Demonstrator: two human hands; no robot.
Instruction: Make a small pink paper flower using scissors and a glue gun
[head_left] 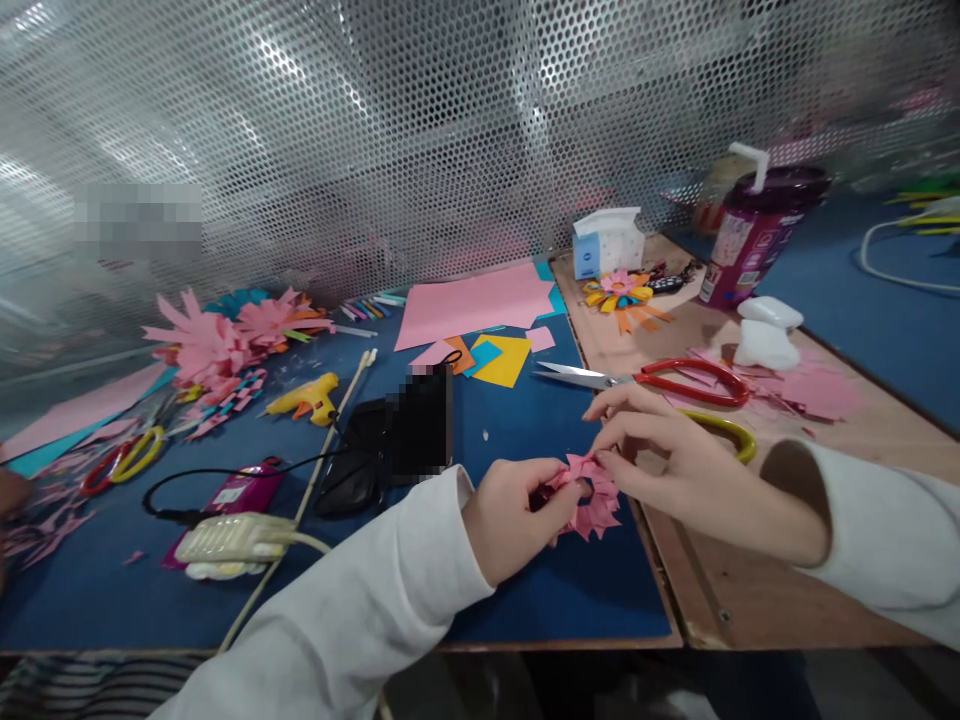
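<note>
A pink paper flower (598, 512) with pointed petals hangs between my two hands, over the front of the blue table. My left hand (517, 510) grips it from the left, thumb in front and fingers curled behind. On the other side, the thumb and fingertips of my right hand (660, 455) pinch one of its upper petals. Just beyond my right hand lie red-handled scissors (694, 380), blades pointing left. Part of a yellow scissor handle (731, 432) shows behind that hand; the rest is hidden.
Left of my hands are a black pouch (360, 450), a yellow glue gun (307, 400) and a power strip (236, 538). Coloured paper squares (502, 360) and a pink sheet (472, 305) lie ahead. A purple cup (754, 240) stands right, near a tissue pack (607, 245).
</note>
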